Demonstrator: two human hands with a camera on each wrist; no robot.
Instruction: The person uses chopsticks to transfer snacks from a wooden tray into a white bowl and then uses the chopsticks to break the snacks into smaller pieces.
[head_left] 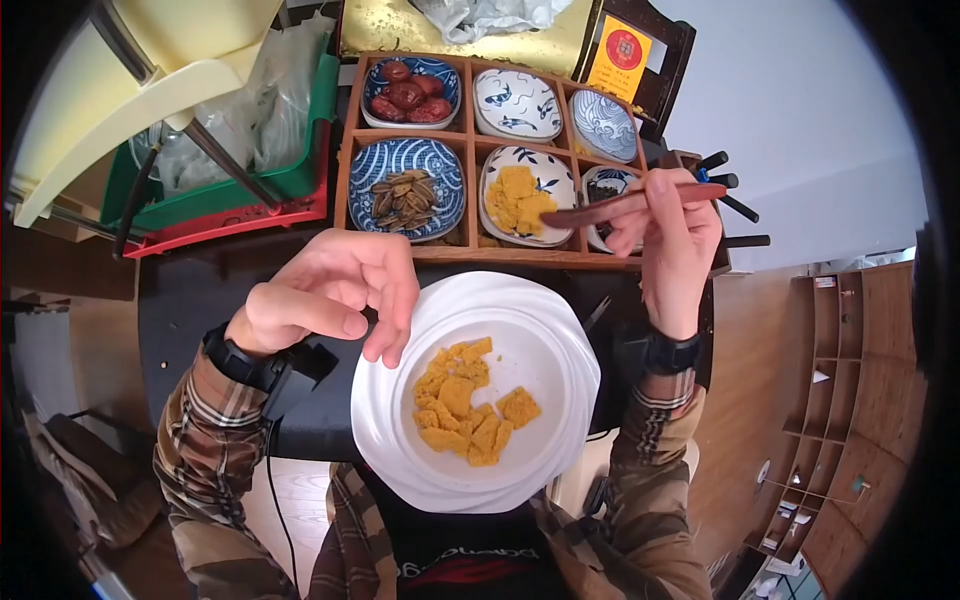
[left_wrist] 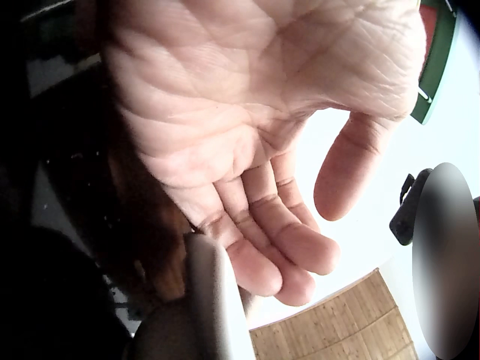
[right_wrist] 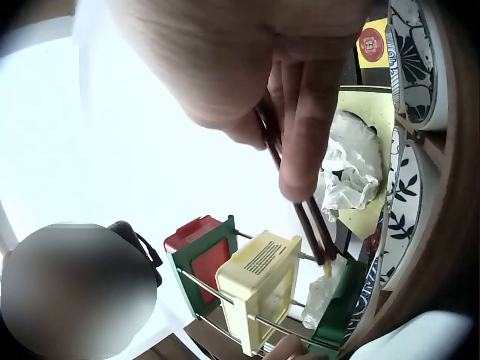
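Observation:
My right hand (head_left: 682, 255) (right_wrist: 247, 67) grips dark reddish-brown chopsticks (head_left: 625, 205) (right_wrist: 306, 214); their tips are over the patterned bowl of yellow pieces (head_left: 516, 200). In the right wrist view a small yellowish bit shows at the tips. Palm inward, my left hand (head_left: 335, 290) (left_wrist: 247, 112) hovers by the upper left rim of the white dish (head_left: 382, 420), its fingers loosely bent around nothing. Several flat yellow pieces (head_left: 455, 395) lie inside the dish, mostly on its left and lower side, with one piece apart at the right.
A divided wooden box (head_left: 470, 254) behind the dish holds patterned bowls, with red dates (head_left: 405, 95), brown pods (head_left: 405, 203) and dark bits. At the left stand a green basket (head_left: 290, 180) and pale yellow container (head_left: 90, 100). A thin pointed item (head_left: 597, 312) lies right of the dish.

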